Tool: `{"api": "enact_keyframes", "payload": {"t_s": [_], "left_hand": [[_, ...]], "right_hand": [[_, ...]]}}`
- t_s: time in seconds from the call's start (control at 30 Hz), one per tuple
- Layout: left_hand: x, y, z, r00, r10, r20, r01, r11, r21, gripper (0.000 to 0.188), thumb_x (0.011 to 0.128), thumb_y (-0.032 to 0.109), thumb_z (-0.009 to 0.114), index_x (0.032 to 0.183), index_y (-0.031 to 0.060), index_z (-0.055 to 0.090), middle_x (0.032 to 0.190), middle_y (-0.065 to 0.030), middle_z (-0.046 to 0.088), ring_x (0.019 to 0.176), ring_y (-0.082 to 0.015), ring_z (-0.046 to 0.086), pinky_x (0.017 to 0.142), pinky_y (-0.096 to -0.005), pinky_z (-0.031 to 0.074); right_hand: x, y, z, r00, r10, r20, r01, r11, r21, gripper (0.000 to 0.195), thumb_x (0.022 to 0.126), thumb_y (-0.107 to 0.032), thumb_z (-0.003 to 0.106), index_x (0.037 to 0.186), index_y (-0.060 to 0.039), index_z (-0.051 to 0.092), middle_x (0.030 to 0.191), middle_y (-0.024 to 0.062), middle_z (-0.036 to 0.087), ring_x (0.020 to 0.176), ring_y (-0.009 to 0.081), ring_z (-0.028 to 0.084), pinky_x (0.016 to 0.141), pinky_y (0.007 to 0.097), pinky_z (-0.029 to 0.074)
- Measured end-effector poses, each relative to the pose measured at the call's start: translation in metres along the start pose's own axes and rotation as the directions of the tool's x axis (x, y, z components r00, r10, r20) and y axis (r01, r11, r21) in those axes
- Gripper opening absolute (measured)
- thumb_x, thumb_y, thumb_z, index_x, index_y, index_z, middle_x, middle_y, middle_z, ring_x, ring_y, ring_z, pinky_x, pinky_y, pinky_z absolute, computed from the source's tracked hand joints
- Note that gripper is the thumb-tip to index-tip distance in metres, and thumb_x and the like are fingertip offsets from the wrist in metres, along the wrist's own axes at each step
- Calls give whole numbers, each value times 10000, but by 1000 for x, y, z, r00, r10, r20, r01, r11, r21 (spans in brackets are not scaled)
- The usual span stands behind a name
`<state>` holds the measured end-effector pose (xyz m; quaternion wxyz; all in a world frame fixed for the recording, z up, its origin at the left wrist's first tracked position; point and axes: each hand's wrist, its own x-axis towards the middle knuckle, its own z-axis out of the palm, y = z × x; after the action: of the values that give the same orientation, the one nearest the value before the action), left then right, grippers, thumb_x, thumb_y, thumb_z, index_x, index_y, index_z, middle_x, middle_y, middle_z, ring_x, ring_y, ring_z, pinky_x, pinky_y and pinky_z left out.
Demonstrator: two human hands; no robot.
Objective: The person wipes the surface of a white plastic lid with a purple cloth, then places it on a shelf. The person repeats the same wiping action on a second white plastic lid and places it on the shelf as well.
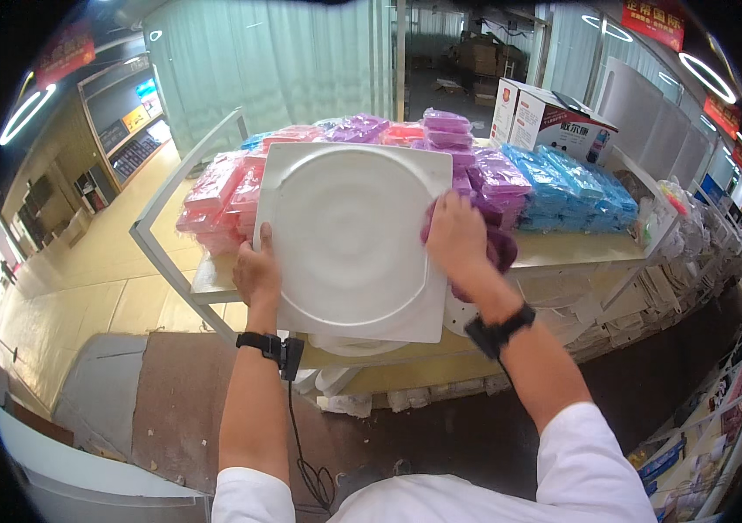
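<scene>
A square white panel (354, 238) with a raised round rim stands tilted up in front of me. My left hand (258, 271) grips its left edge, thumb on the face. At the right edge my right hand (459, 235) presses a dark purple cloth (501, 252) against the panel; part of the cloth hangs below the hand. Behind the panel lie stacks of plastic-wrapped packs: pink ones (217, 186) at left, purple ones (495, 176) right of the middle, and blue ones (573, 189) at right.
The packs rest on a shelf rack (580, 252) with white metal side rails (161, 261). A printed cardboard box (547, 124) stands at the back right. Under the shelf are more white pieces (351, 402). A black cable (299, 444) hangs from my left wrist to the floor.
</scene>
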<state>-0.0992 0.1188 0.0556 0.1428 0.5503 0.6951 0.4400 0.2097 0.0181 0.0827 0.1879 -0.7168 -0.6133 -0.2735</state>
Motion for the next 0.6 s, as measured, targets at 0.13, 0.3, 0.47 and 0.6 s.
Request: {"api": "enact_keyframes", "payload": {"t_s": [0.13,0.3,0.47,0.6], "left_hand": [[-5,3,-5,1000,-13,19,14,999,-31,856,971,773,462,1193,-10,724,1188,-268,731,1160,-463,666,1005,-542,493],[-4,4,-1,1000,5,12,-4,999,-37,854,975,766,462,1207,-15,716,1184,-271,731,1159,-464,666,1007,-538,493],[-5,1,-8,1000,-11,14,12,1000,-26,850,983,754,459,1225,-23,706,1183,-276,729,1163,-468,662,1015,-539,488],[-7,0,-4,999,26,20,-26,999,-30,840,989,740,463,1234,-27,704,1186,-276,729,1167,-471,662,1021,-541,486]], "right_hand": [[-41,-19,-4,969,-225,-105,229,973,30,390,869,-137,586,1204,38,682,1111,128,613,1044,300,590,852,421,481],[23,12,-11,970,-189,-155,195,981,23,389,904,-139,582,1249,8,684,1076,99,613,1047,288,593,866,422,478],[-43,-43,-3,990,-137,-36,138,990,22,340,903,-141,584,1173,37,686,1085,123,609,1049,301,597,879,431,479],[-11,-13,-9,974,-188,-126,188,982,-8,332,895,-143,583,1167,13,693,1089,123,625,1061,299,600,873,430,480]]}}
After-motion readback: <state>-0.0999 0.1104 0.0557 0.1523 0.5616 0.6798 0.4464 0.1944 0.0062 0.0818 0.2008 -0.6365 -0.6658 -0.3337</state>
